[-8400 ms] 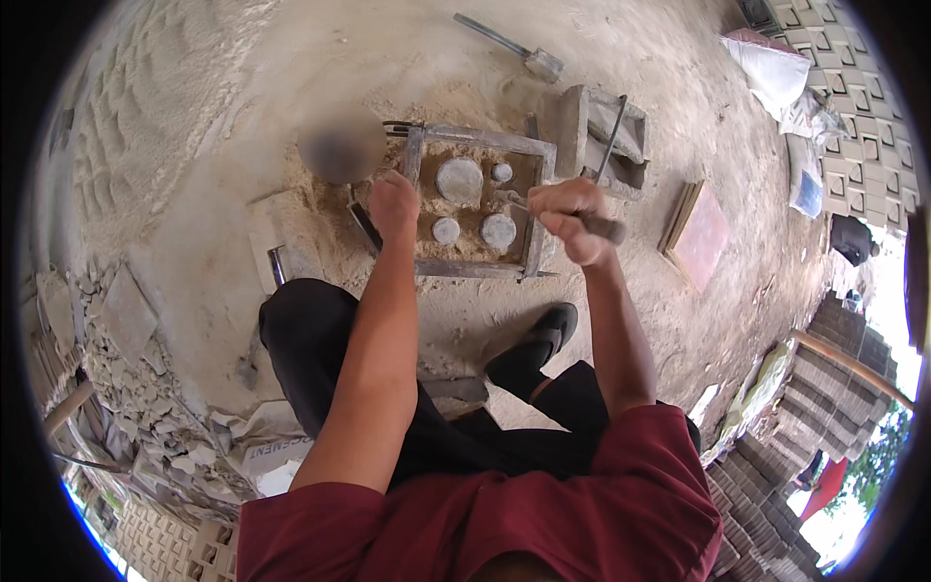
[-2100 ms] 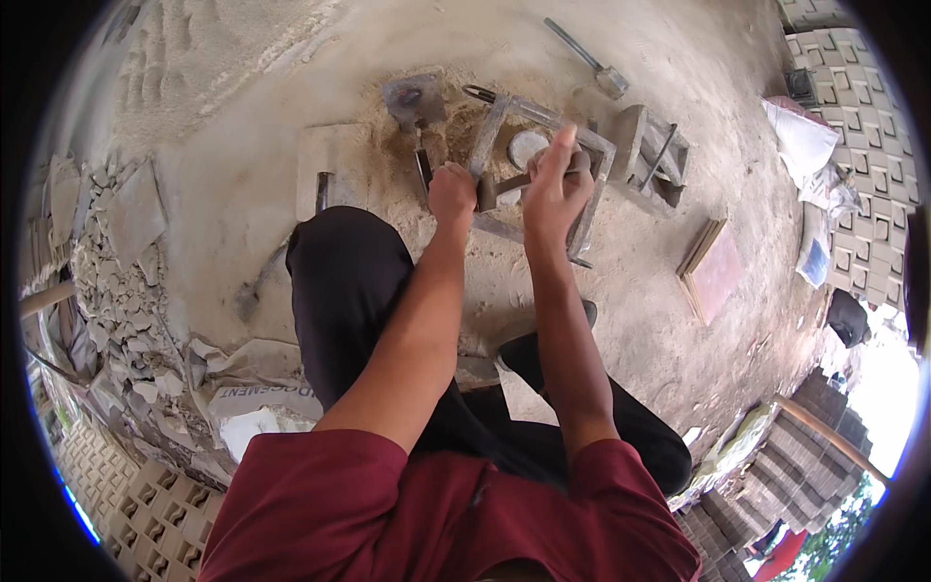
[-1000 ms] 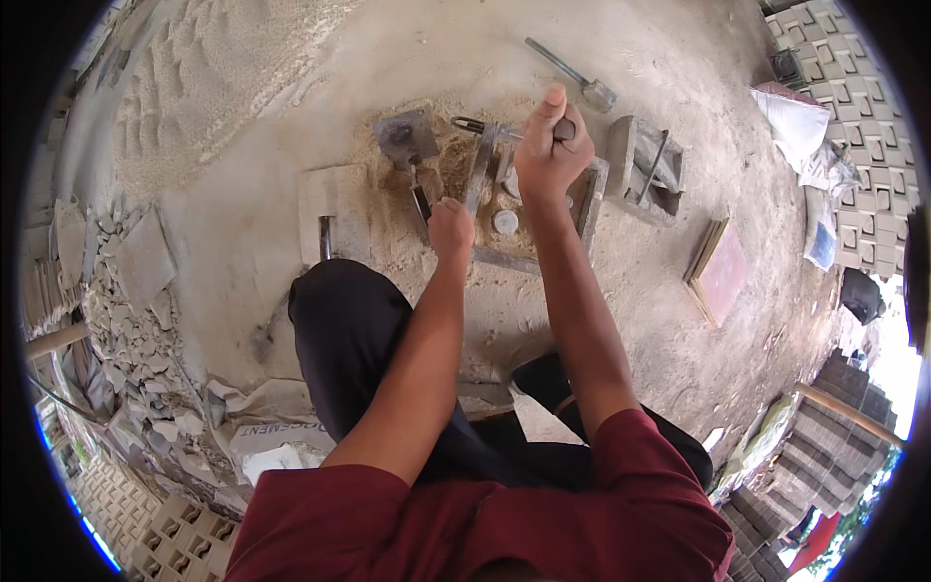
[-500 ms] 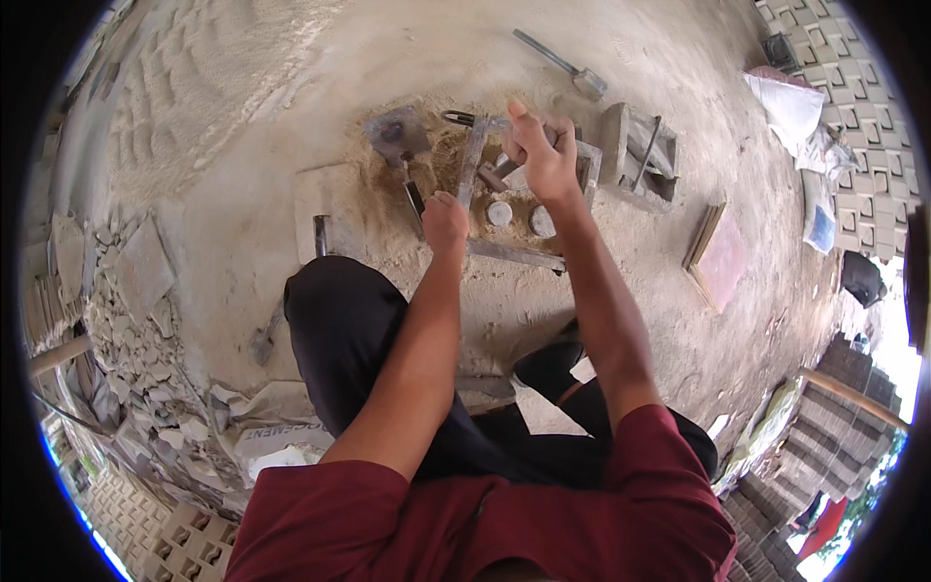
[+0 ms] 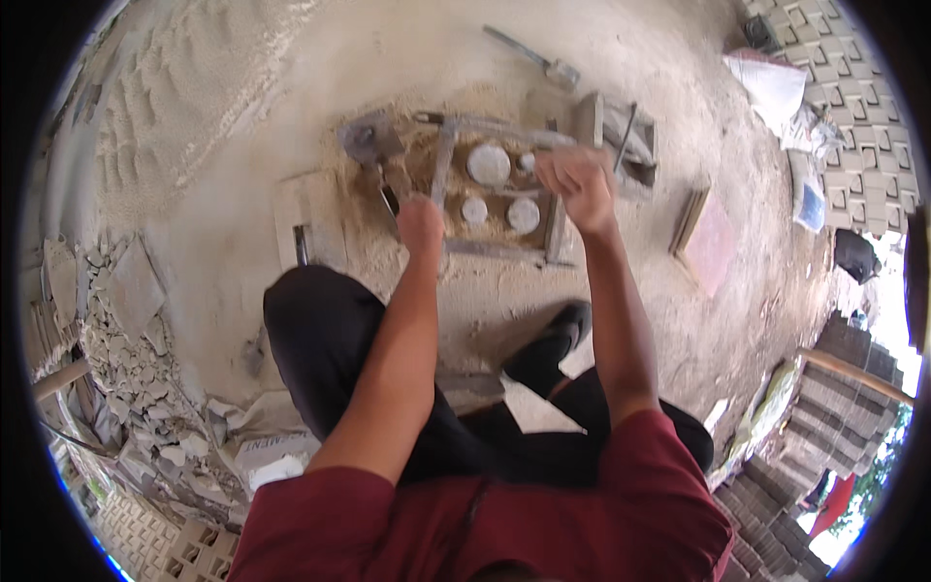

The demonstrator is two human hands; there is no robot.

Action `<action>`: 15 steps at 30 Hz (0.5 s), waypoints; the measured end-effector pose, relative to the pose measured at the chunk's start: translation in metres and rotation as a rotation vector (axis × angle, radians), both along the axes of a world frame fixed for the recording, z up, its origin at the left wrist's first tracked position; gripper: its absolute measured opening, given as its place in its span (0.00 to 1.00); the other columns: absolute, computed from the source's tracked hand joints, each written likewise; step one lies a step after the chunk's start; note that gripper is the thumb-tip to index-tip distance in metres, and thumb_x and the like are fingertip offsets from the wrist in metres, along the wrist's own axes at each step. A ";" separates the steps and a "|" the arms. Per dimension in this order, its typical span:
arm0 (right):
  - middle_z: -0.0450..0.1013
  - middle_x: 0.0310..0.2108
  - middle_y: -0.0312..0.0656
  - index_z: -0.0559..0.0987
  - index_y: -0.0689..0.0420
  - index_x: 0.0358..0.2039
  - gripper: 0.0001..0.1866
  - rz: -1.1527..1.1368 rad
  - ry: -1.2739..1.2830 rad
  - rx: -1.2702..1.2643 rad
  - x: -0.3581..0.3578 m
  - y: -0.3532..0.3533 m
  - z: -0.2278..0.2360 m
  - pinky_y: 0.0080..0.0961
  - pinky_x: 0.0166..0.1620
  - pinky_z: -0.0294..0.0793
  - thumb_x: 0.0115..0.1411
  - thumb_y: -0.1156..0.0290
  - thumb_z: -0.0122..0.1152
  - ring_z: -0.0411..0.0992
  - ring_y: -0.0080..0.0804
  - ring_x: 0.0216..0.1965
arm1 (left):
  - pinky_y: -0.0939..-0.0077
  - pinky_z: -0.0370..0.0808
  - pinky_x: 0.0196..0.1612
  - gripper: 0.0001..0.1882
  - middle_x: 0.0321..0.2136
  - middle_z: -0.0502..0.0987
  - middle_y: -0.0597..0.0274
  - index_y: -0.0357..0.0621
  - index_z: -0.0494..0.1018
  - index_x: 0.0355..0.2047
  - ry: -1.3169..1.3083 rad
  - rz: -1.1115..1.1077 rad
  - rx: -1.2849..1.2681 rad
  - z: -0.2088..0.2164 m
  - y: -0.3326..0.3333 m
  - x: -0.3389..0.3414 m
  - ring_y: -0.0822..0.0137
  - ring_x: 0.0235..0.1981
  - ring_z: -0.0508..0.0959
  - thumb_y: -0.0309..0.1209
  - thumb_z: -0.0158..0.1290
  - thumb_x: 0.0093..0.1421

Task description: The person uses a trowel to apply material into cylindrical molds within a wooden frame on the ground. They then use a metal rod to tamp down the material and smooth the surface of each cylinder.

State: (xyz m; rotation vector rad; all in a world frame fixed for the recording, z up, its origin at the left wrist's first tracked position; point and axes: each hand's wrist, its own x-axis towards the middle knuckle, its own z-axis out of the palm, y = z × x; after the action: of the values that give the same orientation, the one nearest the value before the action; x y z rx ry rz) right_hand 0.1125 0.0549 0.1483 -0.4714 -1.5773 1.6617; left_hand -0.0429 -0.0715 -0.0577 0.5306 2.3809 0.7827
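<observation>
A grey metal mould frame [image 5: 451, 131] lies on sandy ground in front of me, with three pale round discs [image 5: 488, 163] set in the sand inside it. My left hand [image 5: 421, 215] is closed on the frame's near left corner. My right hand [image 5: 578, 180] is clenched in a fist over the frame's right bar and appears to grip it. The fist hides the bar beneath it. My black-trousered knees and one black shoe [image 5: 548, 344] are just below the frame.
A trowel [image 5: 543, 60] lies beyond the frame. A second grey box mould [image 5: 621, 136] stands to the right, then a reddish flat slab [image 5: 713, 238]. Sand is heaped at upper left [image 5: 165, 87], rubble lies at left [image 5: 126, 320], and patterned blocks [image 5: 853, 87] are stacked at upper right.
My right hand, spread open over the frame's far side half a second ago, has drawn back and clenched at the right bar. My left hand stays at the near left corner.
</observation>
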 end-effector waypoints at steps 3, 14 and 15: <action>0.46 0.09 0.32 0.52 0.52 0.10 0.19 -0.087 -0.037 0.057 0.000 0.012 0.005 0.25 0.20 0.44 0.58 0.69 0.33 0.41 0.22 0.14 | 0.47 0.70 0.44 0.27 0.36 0.76 0.33 0.25 0.73 0.37 -0.093 0.090 0.047 0.020 0.017 -0.007 0.37 0.41 0.75 0.40 0.33 0.67; 0.50 0.13 0.30 0.54 0.55 0.13 0.21 -0.690 0.169 -0.064 -0.024 0.019 -0.002 0.21 0.19 0.45 0.65 0.69 0.37 0.48 0.17 0.16 | 0.46 0.69 0.46 0.28 0.37 0.76 0.31 0.26 0.74 0.36 -0.048 0.129 0.006 0.020 0.013 -0.008 0.35 0.42 0.74 0.41 0.32 0.66; 0.50 0.13 0.30 0.54 0.55 0.13 0.21 -0.687 0.170 -0.067 -0.026 0.016 0.001 0.21 0.19 0.45 0.65 0.69 0.37 0.48 0.17 0.16 | 0.46 0.69 0.46 0.28 0.37 0.76 0.31 0.26 0.74 0.36 -0.046 0.131 0.003 0.020 0.012 -0.008 0.35 0.42 0.74 0.41 0.32 0.66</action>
State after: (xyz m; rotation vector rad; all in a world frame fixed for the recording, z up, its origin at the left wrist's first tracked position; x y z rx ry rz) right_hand 0.0861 0.0713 0.1492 -0.7811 -1.0653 1.1845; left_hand -0.0504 -0.0600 -0.0374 0.3566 2.3911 0.8466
